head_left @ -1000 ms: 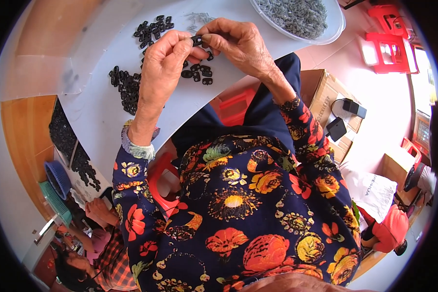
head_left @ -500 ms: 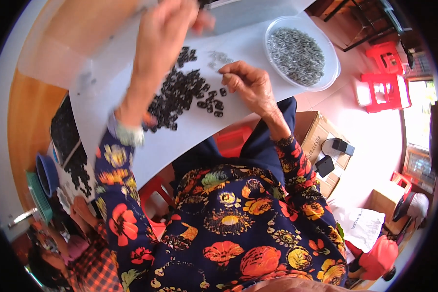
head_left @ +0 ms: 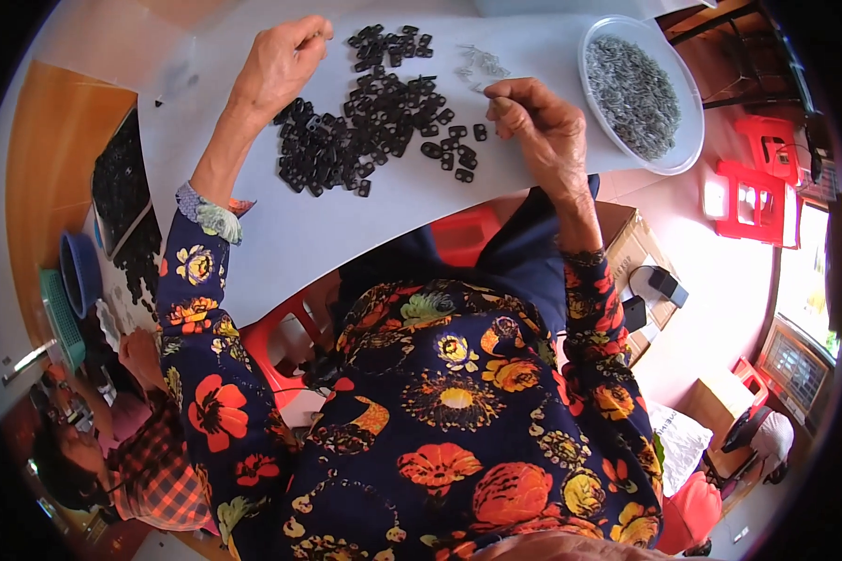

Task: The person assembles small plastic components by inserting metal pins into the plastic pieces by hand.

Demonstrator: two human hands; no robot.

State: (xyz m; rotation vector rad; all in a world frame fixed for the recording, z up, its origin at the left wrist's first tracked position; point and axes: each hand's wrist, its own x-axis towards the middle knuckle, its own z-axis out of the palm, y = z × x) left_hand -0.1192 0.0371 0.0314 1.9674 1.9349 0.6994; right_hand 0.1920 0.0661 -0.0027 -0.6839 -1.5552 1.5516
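Over the far left of the white table (head_left: 299, 243), my left hand (head_left: 279, 67) has its thumb and fingers pinched together; whatever is between them is too small or hidden to make out. To its right lies a loose heap of small black plastic pieces (head_left: 346, 136) with holes in them. My right hand (head_left: 544, 126) is closed in a pinch just right of the heap. A few thin, shiny wire-like metal bits (head_left: 485, 62) lie scattered beyond its fingertips, and I cannot tell if one is in its grip. Several black pieces (head_left: 454, 150) sit apart beside it.
A round clear tub (head_left: 697, 122) full of small metal pieces stands at the table's right edge. Red stools (head_left: 753, 201) and a cardboard box (head_left: 617, 224) are on the right. At the lower left, a person in a checked shirt (head_left: 164, 467) sits near blue and green baskets (head_left: 79, 271).
My left hand has come down and left from the blurred spot at the top, uncovering the black heap. The whole view has shifted; my right hand still pinches near the metal bits.
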